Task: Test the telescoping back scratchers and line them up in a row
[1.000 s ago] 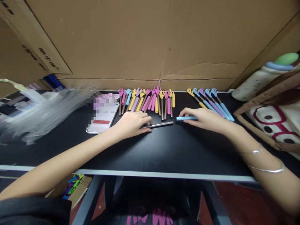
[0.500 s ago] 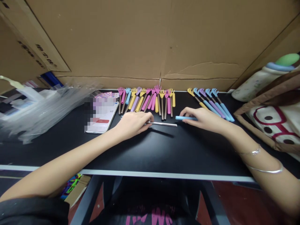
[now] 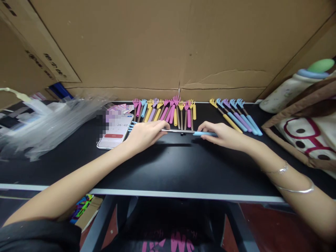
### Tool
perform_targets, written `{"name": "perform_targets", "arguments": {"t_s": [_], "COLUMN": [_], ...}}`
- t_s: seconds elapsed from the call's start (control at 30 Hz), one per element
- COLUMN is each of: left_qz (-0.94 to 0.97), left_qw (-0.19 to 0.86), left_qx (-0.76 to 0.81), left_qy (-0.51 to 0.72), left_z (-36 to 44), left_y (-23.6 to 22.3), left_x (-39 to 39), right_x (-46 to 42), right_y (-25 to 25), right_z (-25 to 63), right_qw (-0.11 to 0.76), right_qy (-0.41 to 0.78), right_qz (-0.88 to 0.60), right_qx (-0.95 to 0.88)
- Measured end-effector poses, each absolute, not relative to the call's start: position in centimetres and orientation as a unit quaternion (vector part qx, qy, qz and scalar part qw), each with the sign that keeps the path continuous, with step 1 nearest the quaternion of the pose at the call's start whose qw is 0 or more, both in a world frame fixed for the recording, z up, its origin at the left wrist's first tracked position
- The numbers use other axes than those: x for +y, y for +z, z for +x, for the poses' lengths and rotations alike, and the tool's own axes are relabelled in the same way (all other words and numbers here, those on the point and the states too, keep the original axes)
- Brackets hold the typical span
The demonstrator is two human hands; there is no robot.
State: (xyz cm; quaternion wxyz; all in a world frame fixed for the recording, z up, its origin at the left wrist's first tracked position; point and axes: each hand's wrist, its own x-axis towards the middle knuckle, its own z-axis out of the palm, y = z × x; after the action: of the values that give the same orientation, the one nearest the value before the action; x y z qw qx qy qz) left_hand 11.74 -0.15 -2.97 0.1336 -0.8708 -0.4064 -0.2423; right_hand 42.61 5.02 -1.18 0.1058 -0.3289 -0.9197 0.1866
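Observation:
My left hand (image 3: pixel 149 134) is closed on a back scratcher (image 3: pixel 174 131) with a metal rod; its blue claw pokes out on the hand's left side. Level with it, my right hand (image 3: pixel 219 133) pinches a light blue handle sleeve (image 3: pixel 201 133). The rod's right end meets the sleeve's left end; how far it goes inside I cannot tell. Behind my hands lies a row of pink, yellow, purple and blue claws on rods, with loose coloured sleeves (image 3: pixel 172 114) among them. To the right rest several back scratchers with sleeves on their rods (image 3: pixel 236 120).
A phone (image 3: pixel 115 134) lies left of my left hand, near clear plastic bags (image 3: pixel 57 122). At the right stand a bottle (image 3: pixel 291 87) and a brown-edged bag (image 3: pixel 301 136). Cardboard (image 3: pixel 157 45) walls the back of the black table (image 3: pixel 157 171).
My left hand has raised the rod level and brought it to the blue sleeve. My right hand has shifted slightly left, and the gap between rod and sleeve has closed.

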Motion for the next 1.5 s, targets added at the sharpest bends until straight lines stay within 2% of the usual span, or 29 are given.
{"name": "perform_targets", "arguments": {"t_s": [0.2,0.47,1.2,1.5], "left_qz": [-0.871,-0.869,-0.869,-0.867], "left_qw": [0.129,0.151,0.137,0.092], "left_qx": [-0.408,-0.400,-0.408,-0.431], "left_qy": [-0.241,-0.250,-0.245,-0.231], "left_z": [11.84,11.85,11.95,11.86], "left_y": [-3.07,-3.15,-2.95,-2.96], "left_x": [-0.19,-0.20,-0.35,-0.32], "right_x": [5.23,5.29,4.73,4.52], "right_y": [-1.13,-1.07,-0.75,-0.94], "right_z": [42.90,42.80,42.45,42.15], "right_qw": [0.072,0.114,0.146,0.168], "right_qy": [0.262,0.333,0.301,0.228], "right_qz": [-0.325,-0.312,-0.319,-0.325], "right_qx": [-0.906,-0.883,-0.887,-0.902]}}
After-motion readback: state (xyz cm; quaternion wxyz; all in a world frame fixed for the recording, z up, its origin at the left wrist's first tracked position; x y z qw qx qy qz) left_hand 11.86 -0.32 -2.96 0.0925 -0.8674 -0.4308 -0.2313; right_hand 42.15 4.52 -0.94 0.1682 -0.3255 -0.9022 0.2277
